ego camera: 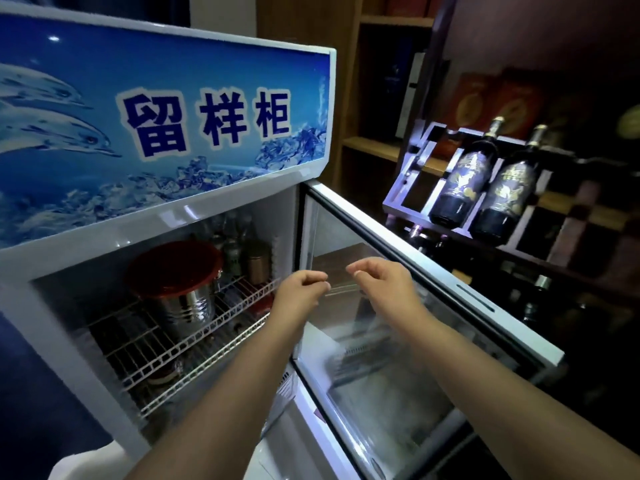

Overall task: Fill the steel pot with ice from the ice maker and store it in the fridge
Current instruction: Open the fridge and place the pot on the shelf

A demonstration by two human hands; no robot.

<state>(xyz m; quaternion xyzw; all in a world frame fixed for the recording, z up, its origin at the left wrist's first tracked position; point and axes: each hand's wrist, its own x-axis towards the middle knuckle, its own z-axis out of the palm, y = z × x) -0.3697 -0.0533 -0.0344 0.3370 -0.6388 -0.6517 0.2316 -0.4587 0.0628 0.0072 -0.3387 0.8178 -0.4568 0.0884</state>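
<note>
The person's left hand [300, 289] and right hand [382, 282] are bare. The left forearm [225, 393] and right forearm [485, 368] are bare too, right down to the edge of the view. The fingers [362, 269] are short, with a pale nail on one.

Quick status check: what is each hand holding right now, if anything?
Left hand: fingers loosely curled, holding nothing.
Right hand: fingers loosely curled, holding nothing.
</note>
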